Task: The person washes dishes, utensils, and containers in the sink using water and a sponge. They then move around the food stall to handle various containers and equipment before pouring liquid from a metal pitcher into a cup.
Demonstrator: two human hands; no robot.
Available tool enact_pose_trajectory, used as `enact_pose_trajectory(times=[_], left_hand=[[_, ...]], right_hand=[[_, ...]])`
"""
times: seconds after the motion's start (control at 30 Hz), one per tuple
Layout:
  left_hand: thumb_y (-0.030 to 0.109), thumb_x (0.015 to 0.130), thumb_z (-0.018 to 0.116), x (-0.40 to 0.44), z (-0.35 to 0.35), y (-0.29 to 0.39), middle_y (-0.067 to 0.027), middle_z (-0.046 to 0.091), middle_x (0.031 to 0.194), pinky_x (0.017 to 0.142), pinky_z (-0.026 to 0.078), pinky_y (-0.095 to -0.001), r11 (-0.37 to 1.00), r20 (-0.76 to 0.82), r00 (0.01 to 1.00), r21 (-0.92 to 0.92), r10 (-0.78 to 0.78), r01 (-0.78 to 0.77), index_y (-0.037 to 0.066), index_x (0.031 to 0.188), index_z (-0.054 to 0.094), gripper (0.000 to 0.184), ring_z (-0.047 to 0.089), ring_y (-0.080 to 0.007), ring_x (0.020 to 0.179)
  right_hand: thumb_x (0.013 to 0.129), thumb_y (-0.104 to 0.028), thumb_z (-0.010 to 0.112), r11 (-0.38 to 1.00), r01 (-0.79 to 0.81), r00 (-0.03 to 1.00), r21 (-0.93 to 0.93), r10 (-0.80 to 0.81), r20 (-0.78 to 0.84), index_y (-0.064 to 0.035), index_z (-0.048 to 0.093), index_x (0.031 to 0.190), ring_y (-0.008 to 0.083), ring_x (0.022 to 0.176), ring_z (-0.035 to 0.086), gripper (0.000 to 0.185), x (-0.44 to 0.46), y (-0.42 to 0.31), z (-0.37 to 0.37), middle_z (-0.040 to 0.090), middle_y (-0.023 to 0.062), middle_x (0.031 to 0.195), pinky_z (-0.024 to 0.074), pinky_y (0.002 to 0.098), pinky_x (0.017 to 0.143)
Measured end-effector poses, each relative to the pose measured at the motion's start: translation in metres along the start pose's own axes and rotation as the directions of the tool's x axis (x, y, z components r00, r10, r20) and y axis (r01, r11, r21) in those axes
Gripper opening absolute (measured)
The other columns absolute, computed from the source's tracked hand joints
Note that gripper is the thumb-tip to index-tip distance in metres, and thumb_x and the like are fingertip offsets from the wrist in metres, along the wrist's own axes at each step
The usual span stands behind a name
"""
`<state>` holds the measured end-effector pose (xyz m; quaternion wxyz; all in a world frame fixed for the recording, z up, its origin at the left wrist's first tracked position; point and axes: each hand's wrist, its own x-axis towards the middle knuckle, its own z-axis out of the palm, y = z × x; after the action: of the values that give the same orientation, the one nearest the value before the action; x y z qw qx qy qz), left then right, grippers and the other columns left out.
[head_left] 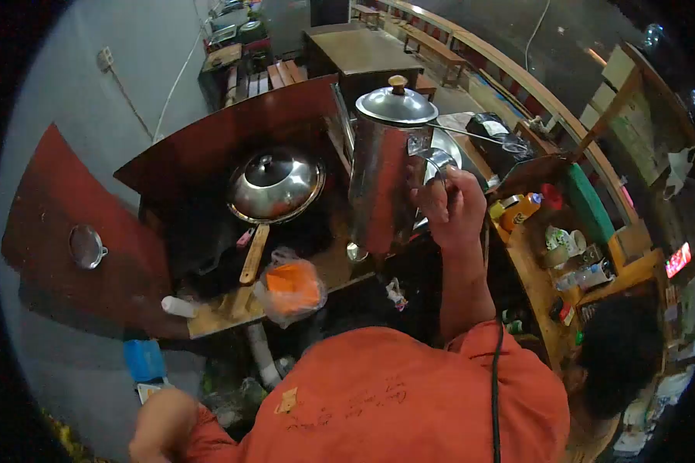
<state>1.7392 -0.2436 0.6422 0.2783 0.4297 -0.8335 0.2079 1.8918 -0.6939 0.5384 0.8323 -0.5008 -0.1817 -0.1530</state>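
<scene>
My right hand (454,204) is closed round the wire handle of a tall metal pot (382,181). The pot is upright, with a shiny domed lid (398,106) and a light knob on top. A thin metal rod sticks out to the right from near the lid. Left of the pot, a wok (247,208) has a silver lid (276,185) on it, and its wooden handle points toward me. My left arm is bent at the lower left, and the hand is out of sight.
An orange item in a clear plastic bag (293,289) and a white bottle (179,307) are at the stove's near edge. A strainer (87,247) hangs on the red panel. Bottles (521,210) and cups fill the right shelf. A dark-haired person (622,355) is at the lower right.
</scene>
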Motion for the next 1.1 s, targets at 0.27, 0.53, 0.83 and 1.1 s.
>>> enact_pose_trajectory(times=[0.27,0.53,0.83,1.1], left_hand=[[0.061,0.096,0.037,-0.002,0.025,-0.141,-0.0073,0.033,0.148,0.113,0.025,-0.044,0.893,0.508,0.861,-0.38,-0.017,0.241,0.011,0.144,0.034,0.069,0.037,-0.0293,0.132],[0.006,0.073,0.061,0.01,0.064,-0.265,0.0105,0.052,0.083,0.064,0.056,-0.036,0.995,-0.28,0.958,-0.054,0.064,-0.083,0.027,0.085,0.06,0.025,0.063,-0.0232,0.077],[0.009,0.077,0.07,-0.003,0.156,-0.299,-0.0142,0.072,0.094,0.071,0.055,-0.037,0.542,0.301,0.891,-0.712,-0.34,0.447,0.003,0.09,0.072,0.014,0.07,-0.0298,0.085],[0.009,0.075,0.071,-0.046,0.228,-0.348,-0.0151,0.073,0.094,0.077,0.054,-0.0319,0.266,0.468,0.555,-0.549,-0.688,0.792,0.0,0.089,0.072,0.017,0.071,-0.0251,0.086]], right_hand=[[0.097,-0.028,0.046,0.989,0.104,0.918,-0.102,-0.135,-0.373,-0.0118,0.046,0.072,0.0113,0.037,0.031,0.029,-0.016,-0.023,-0.024,0.039,0.0006,0.047,0.0321,0.0259,0.044],[0.093,-0.026,0.053,0.974,0.215,0.789,-0.07,-0.216,-0.575,-0.0109,0.049,0.066,0.0129,0.035,0.028,0.031,-0.054,-0.067,-0.054,0.037,0.001,0.044,0.0273,0.0285,0.04],[0.094,-0.031,0.057,0.858,0.235,0.325,-0.456,-0.512,-0.795,-0.0137,0.045,0.055,0.0115,0.031,0.03,0.044,-0.096,-0.138,-0.156,0.04,0.0009,0.044,0.0209,0.0274,0.034],[0.092,-0.038,0.066,0.703,0.236,0.078,-0.671,-0.702,-0.708,-0.0142,0.047,0.058,0.009,0.033,0.033,0.045,-0.11,-0.2,-0.324,0.04,-0.0024,0.047,0.022,0.0244,0.032]])
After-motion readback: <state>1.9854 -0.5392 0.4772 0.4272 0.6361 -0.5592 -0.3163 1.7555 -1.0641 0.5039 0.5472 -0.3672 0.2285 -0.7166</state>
